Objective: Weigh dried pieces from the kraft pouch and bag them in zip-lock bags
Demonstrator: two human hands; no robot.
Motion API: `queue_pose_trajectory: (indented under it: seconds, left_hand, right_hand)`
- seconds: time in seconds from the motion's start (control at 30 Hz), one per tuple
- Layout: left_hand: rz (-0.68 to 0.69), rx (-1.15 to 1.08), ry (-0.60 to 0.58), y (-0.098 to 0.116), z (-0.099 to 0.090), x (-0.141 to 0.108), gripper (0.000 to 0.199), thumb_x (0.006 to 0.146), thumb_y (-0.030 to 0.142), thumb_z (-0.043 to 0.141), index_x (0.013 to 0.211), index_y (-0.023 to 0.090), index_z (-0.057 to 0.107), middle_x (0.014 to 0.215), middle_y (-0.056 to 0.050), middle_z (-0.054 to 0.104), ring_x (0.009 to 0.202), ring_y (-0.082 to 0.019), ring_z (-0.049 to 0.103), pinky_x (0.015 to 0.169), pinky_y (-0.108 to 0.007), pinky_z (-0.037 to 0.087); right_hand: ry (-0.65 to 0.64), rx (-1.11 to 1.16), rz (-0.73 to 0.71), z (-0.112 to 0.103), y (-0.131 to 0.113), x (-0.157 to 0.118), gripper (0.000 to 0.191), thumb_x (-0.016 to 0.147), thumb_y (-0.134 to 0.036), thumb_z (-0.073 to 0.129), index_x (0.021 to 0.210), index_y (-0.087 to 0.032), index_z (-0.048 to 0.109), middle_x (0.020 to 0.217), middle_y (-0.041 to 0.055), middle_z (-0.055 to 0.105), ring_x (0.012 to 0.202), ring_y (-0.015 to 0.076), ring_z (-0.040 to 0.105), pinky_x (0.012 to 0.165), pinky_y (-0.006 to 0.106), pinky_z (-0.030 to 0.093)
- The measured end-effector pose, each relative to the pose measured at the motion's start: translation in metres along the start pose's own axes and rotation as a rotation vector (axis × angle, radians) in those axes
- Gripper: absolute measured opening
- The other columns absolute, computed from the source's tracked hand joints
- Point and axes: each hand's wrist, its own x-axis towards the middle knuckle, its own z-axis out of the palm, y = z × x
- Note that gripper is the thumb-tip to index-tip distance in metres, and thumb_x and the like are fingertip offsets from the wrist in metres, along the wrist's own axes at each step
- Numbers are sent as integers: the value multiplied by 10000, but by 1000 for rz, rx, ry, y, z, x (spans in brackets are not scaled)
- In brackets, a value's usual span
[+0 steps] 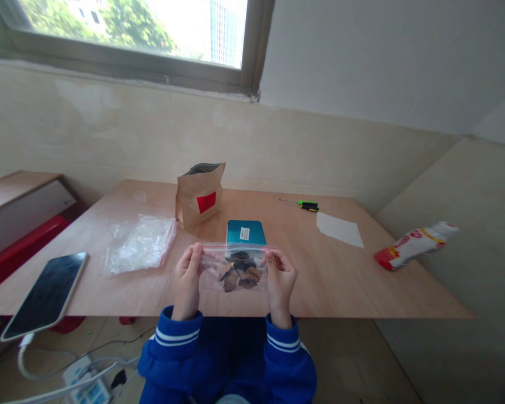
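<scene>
Between my two hands a clear zip bag (212, 275) is stretched out near the table's front edge. Dark brown dried pieces, which look like mushrooms (240, 276), lie inside it. My left hand (188, 276) pinches the bag's upper left corner, at the red zip strip. At the upper right corner, my right hand (281, 280) grips the same strip between thumb and fingers. Just behind the bag lies a teal box (235, 230) with a white label, its near part hidden by the bag. A brown paper pouch (191, 199) with a red label stands open at the top farther back.
Clear plastic bags (137, 247) lie left of my hands, and a phone (46, 294) with a cable overhangs the left front edge. To the right are a screwdriver (307, 205), white paper (340, 229) and a red-and-white bottle (416, 244). A wall (320, 151) closes the back.
</scene>
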Motion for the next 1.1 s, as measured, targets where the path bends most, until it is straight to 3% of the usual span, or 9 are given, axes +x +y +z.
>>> queue_pose_trajectory:
  seconds: [0.2,0.3,0.4,0.7,1.1]
  left_hand:
    - [13,12,-96,-2,-1,1,348,781,517,652,785,168,652,703,13,616,667,-105,552,634,-199,438]
    - [-4,12,-136,0,-3,2,295,749,455,709,827,173,672,796,-7,669,763,-130,602,726,-225,463]
    - [-18,13,-151,0,-3,3,244,733,391,740,825,174,676,790,-3,678,767,-129,608,724,-221,461]
    - [54,-20,-70,-3,-4,3,204,750,355,734,756,181,628,720,28,639,714,-102,574,698,-205,442]
    - [68,-77,-52,-1,-2,4,201,765,345,726,754,180,610,726,31,647,726,-104,589,727,-220,447]
  right_hand:
    - [-37,-3,3,-4,-1,2,358,764,-518,661,755,-160,676,585,-6,609,542,130,558,525,238,436]
    - [-18,-19,-6,-7,1,4,354,814,-508,614,786,-160,674,605,-9,597,569,127,554,555,240,435]
    - [-21,-36,-14,-9,1,5,375,852,-516,561,775,-162,660,605,-11,579,584,129,550,570,244,436]
    - [-283,-92,-56,-17,0,2,323,883,-475,539,913,-190,688,844,53,672,673,144,576,535,237,418]
    - [-306,-104,-29,-18,12,8,241,845,-413,617,928,-202,697,831,42,693,735,159,611,644,258,475]
